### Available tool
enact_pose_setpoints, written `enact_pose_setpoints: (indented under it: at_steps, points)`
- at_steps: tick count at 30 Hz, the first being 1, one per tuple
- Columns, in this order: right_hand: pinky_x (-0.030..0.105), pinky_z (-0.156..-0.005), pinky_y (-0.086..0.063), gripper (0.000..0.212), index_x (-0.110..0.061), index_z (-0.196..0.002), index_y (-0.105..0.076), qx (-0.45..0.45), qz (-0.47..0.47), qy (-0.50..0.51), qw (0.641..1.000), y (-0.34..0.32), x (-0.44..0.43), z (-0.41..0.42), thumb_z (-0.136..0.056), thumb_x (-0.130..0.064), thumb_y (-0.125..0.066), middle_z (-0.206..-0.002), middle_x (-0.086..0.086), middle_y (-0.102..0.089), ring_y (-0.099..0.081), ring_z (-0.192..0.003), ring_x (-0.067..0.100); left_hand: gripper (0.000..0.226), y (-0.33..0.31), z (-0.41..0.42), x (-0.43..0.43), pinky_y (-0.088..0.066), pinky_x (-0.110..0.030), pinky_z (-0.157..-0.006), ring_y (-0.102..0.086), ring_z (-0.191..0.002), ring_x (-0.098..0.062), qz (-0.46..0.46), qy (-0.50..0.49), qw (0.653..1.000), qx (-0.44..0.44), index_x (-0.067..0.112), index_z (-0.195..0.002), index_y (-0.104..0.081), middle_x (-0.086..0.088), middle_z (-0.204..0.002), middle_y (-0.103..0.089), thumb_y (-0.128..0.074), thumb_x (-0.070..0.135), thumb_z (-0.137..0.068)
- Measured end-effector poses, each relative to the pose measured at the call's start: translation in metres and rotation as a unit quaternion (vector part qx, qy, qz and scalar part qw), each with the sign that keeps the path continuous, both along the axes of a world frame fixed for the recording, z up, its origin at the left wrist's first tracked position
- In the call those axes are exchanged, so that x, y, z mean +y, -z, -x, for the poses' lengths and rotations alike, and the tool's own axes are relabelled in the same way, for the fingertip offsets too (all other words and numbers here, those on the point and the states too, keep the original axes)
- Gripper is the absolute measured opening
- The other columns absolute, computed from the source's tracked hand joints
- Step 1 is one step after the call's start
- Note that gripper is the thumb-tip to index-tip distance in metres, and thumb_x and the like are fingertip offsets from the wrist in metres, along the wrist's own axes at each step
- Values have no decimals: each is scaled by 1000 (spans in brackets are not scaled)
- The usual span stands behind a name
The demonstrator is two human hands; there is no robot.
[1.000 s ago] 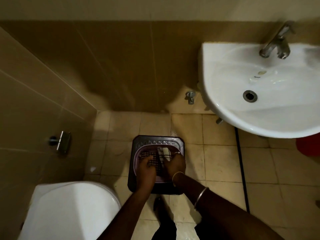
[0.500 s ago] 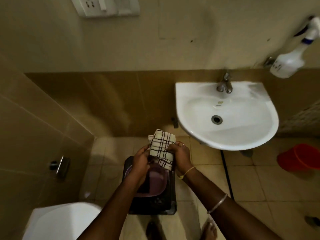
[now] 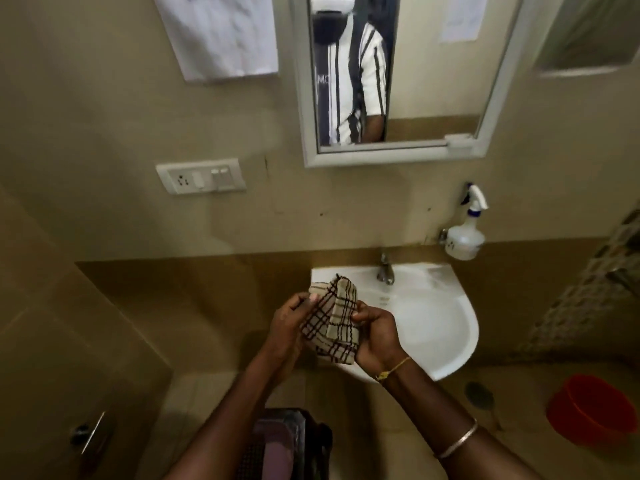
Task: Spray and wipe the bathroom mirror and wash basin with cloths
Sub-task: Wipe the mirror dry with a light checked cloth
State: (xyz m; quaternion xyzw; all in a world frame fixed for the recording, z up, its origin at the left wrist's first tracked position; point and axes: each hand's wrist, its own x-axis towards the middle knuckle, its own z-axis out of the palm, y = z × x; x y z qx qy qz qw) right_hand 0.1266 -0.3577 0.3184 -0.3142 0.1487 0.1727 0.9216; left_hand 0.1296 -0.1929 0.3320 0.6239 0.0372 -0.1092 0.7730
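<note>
Soft cream cloth (image 3: 332,323), dark checks, folded, frame centre. Left hand (image 3: 287,327) and right hand (image 3: 375,336) both pinch it, before glossy white basin (image 3: 440,320). Held lower half a second ago; framed mirror (image 3: 433,64) now in view, top.

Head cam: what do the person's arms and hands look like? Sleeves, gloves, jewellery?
No gloves on the left hand or right hand; both forearms bare, no sleeve in view. Right wrist: thin yellow thread band. Higher up that forearm: slim metal bangle. Nothing worn on the left arm. The mirror reflects a short-sleeved white top with dark stripes.
</note>
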Motion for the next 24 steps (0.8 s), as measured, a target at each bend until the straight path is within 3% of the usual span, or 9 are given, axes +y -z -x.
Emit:
enact_pose_setpoints:
  at_steps: [2,6,8,11,12,16,18,21,24]
  points:
    - [64,-99,-50,45,-9,-114,-69,-19,22,7,1000,-15,-22,-6,-81,-5,-39,-123,26,-67,-66,-107,44,50,-18,-5,-26,-62,-38,-78,-74,-95,-25,22,-14,1000,14,1,-125,-62,-14,-109,-77,-72,36,-90]
    - [57,-78,-59,40,-12,-110,-72,-33,72,17,997,-36,-62,-19,-82,-8,-44,-115,23,-72,-67,-100,43,42,-39,-22,-73,-49,-54,-108,-68,-120,-37,53,34,996,62,7,-131,-68,-19,-125,-73,-53,35,-103]
    - [44,-59,-59,36,-14,-117,-70,-32,129,28,991,-43,-80,-25,-89,-10,-47,-117,22,-72,-67,-96,41,44,-48,-32,-95,-46,-55,-111,-65,-123,-39,72,15,995,61,4,-130,-69,-22,-126,-72,-59,33,-99]
    - [34,-50,-52,24,-13,-115,-70,-72,224,53,971,-55,-103,-32,-101,-24,-53,-111,22,-73,-69,-87,37,45,-56,-45,-126,-48,-61,-107,-65,-123,-44,61,-31,997,36,3,-126,-70,-24,-125,-72,-69,33,-93]
    - [33,-50,-51,32,-12,-112,-71,-83,243,49,965,-59,-111,-31,-102,-37,-53,-106,19,-74,-70,-81,36,42,-57,-47,-136,-49,-61,-105,-66,-120,-44,54,-41,997,32,3,-124,-71,-23,-124,-72,-70,33,-94]
    - [39,-66,-52,60,-22,-114,-77,-111,271,4,956,-78,-142,-33,-92,-71,-51,-107,13,-78,-73,-88,32,37,-67,-54,-169,-53,-58,-102,-71,-111,-36,61,-36,997,37,8,-121,-73,-16,-118,-76,-72,33,-94]
    - [44,-81,-52,57,-26,-115,-78,-119,256,-11,959,-82,-154,-39,-90,-70,-52,-112,10,-77,-73,-94,27,33,-74,-58,-179,-55,-54,-99,-71,-106,-31,55,-25,998,36,9,-118,-74,-13,-113,-78,-73,31,-93]
    - [40,-86,-50,48,-27,-114,-79,-116,183,-23,976,-86,-160,-47,-94,-62,-52,-117,8,-74,-69,-100,22,28,-80,-68,-188,-57,-54,-100,-71,-107,-29,48,-8,998,33,11,-115,-76,-13,-114,-78,-75,28,-93]
    - [45,-97,-48,55,-16,-131,-70,-107,71,-4,992,-81,-166,-59,-95,-55,-55,-135,16,-66,-65,-116,29,28,-80,-82,-193,-62,-48,-90,-73,-102,-25,41,-12,999,21,11,-116,-74,-13,-114,-78,-73,29,-94]
